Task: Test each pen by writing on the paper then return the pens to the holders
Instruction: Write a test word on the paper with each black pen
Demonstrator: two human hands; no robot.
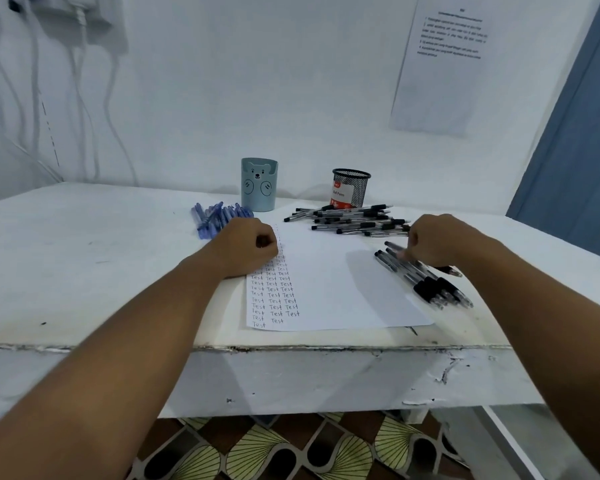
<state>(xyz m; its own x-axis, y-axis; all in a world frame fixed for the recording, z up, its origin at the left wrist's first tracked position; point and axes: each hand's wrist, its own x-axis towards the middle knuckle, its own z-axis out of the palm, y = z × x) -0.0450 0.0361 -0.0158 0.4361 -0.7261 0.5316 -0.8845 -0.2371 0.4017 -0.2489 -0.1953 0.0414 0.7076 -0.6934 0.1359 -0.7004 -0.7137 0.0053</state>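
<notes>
Left hand fisted, pinning paper mid-worktop, holding nothing. Right hand fingers curled over black pens near right edge; grip unclear. Lift one pen only, keep paper pinned

A white painted surface carries everything; its near edge is chipped and cracked, worst toward the near right corner. A sheet of paper lies at the middle of the near edge, its left side filled with rows of the word "Test". Toward the far edge stand two holders: a pale blue bear cup and, to its right, a black mesh cup. A heap of blue pens lies just left of the bear cup. A heap of black pens lies in front of the mesh cup. A smaller row of black pens overlaps the paper's right edge.
</notes>
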